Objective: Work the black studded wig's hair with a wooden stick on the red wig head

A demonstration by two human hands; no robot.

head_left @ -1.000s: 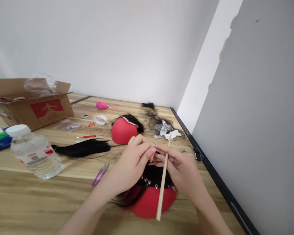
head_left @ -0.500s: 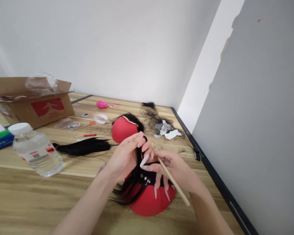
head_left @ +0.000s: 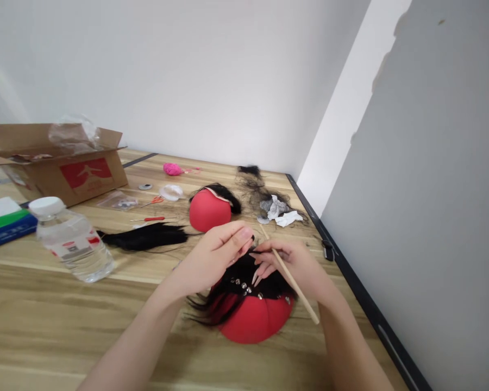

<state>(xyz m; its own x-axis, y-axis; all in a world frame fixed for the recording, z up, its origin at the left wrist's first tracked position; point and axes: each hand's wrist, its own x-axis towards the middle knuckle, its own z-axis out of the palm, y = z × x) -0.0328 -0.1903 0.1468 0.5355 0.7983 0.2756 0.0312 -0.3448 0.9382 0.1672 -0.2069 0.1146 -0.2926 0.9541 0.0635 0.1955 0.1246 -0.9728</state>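
1. Left hand point(head_left: 221, 254): thumb now pressed to curled fingers, pinching black hair point(head_left: 242, 269); its hanging lock no longer shows.
2. Right hand point(head_left: 303, 267): spread fingers have drawn in, half curled, holding wooden stick point(head_left: 295, 285); stick's upper end now pokes out.
3. Red form point(head_left: 256, 323): on table point(head_left: 126, 331), below both hands, hair over it.

no text is legible (the box point(head_left: 51, 185) bears a red emblem point(head_left: 86, 175)).

bare forearms point(head_left: 140, 326), long pale pointed nails point(head_left: 256, 279)
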